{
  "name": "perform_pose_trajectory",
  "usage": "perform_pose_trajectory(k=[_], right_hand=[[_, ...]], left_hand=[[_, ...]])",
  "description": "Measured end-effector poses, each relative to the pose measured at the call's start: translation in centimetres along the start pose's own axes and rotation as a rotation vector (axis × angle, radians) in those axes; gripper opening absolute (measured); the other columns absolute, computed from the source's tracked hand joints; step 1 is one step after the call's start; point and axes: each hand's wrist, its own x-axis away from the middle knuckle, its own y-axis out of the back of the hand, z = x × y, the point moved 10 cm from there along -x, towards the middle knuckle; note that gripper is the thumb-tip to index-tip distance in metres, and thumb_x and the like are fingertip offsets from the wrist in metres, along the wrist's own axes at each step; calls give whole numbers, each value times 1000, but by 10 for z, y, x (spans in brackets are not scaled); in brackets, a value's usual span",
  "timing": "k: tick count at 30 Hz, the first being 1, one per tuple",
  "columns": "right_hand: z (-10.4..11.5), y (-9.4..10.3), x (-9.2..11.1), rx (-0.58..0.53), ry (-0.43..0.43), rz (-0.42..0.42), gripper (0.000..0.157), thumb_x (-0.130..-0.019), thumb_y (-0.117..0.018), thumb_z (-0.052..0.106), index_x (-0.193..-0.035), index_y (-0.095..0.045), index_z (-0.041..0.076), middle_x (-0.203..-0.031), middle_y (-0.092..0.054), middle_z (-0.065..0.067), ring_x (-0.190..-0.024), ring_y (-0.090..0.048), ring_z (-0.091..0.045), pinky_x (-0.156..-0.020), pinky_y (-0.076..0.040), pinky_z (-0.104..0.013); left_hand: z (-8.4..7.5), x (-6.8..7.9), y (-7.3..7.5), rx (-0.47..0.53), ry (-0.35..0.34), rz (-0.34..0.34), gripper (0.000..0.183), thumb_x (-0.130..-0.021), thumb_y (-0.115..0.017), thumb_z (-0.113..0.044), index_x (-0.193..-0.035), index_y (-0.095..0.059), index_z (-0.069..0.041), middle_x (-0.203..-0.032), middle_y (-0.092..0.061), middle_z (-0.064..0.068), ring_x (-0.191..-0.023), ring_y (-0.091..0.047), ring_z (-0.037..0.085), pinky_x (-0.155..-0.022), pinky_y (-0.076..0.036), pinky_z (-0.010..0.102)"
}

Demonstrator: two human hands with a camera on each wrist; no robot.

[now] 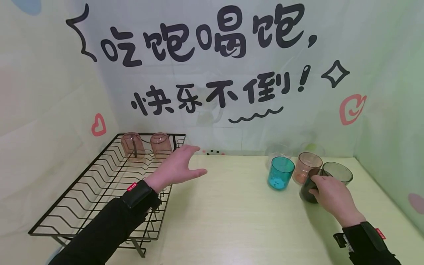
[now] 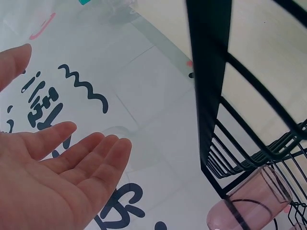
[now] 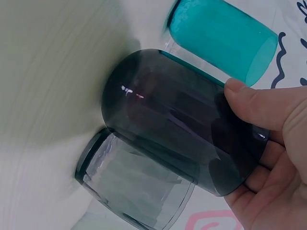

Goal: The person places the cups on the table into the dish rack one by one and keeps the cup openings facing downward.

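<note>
My right hand (image 1: 334, 198) grips a dark grey glass cup (image 3: 163, 115) near its rim, thumb on one side and fingers on the other. The cup (image 1: 308, 193) stands at the right of the table. Around it are a blue glass cup (image 1: 281, 175), a pinkish-brown glass cup (image 1: 306, 165) and a clear greenish-grey glass cup (image 1: 341, 173). Over the right edge of a black wire dish rack (image 1: 109, 187), my left hand (image 1: 177, 165) hovers with fingers extended and nothing in it. Two pink glass cups (image 1: 132, 143) sit upside down at the rack's far end.
Behind the cups, further clear glassware (image 1: 278, 149) shows faintly at the table's back edge. A white cloth backdrop (image 1: 205, 129) with black lettering closes off the back and sides. Pale table surface (image 1: 225, 206) lies between rack and cups.
</note>
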Motion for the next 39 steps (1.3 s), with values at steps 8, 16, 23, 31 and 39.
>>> perform_pose_trajectory(k=[8,16,23,31,39], right_hand=[[3,1,3,10,10,-13,29,-71,-86,6,-85,-61,2,-71,-62,-8,-65,-60,-34,-58,-48,-50],[7,4,5,5,15,-7,29,-71,-86,7,-87,-62,3,-73,-63,-6,-65,-61,-32,-59,-49,-50],[15,15,7,-23,32,-33,29,-70,-86,6,-84,-61,6,-72,-62,-3,-64,-60,-29,-59,-48,-48],[29,26,2,-74,38,-6,27,-72,-86,7,-87,-63,8,-75,-63,0,-67,-60,-24,-61,-49,-44],[42,32,-1,-136,53,15,30,-73,-86,9,-95,-65,3,-81,-66,-3,-70,-61,-23,-61,-50,-41]], left_hand=[[-2,2,-1,-10,3,6,81,-86,-73,-49,-145,-45,-2,-143,-49,17,-132,-45,33,-108,-39,47],[-1,3,2,-5,2,2,80,-86,-73,-48,-145,-45,-1,-143,-49,18,-134,-43,34,-109,-38,48],[-3,4,-1,3,2,12,82,-86,-73,-49,-146,-44,-1,-143,-49,18,-133,-44,34,-107,-40,49],[-10,4,-2,15,-27,10,79,-86,-73,-48,-145,-45,-4,-144,-49,15,-133,-44,32,-107,-40,48],[-14,5,-5,39,-31,20,82,-85,-74,-47,-147,-43,-3,-145,-48,15,-135,-42,32,-109,-38,47]])
